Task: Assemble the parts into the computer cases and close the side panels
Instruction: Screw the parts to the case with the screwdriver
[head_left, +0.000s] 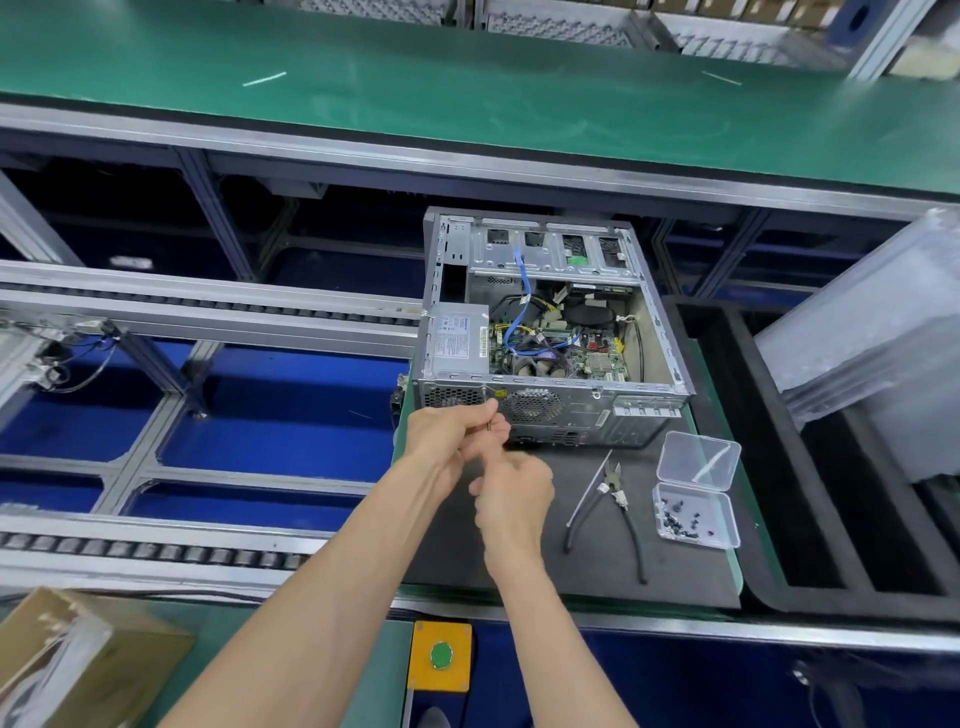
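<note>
Both hands (454, 423) (514, 493) curled, pinching thin screwdriver (489, 427).

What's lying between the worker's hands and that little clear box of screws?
Pliers and a white cable tie lie on the dark mat, in the head view.

The computer case (550, 322) is bare grey metal, its rear panel perforated in a fine mesh pattern. Inside, a bright blue cable (521, 296) crosses a green circuit board (576, 353) (dotted with yellow and red connectors), beside a silver power supply (457, 340) with a white label. The mat (597, 566) beneath is dark grey. The pliers (615, 499) have black handles. A clear plastic box (696, 491) holds black screws (678, 519). The far bench (467, 98) is green. A green button (441, 654) sits on a yellow-orange plate (418, 667).
</note>
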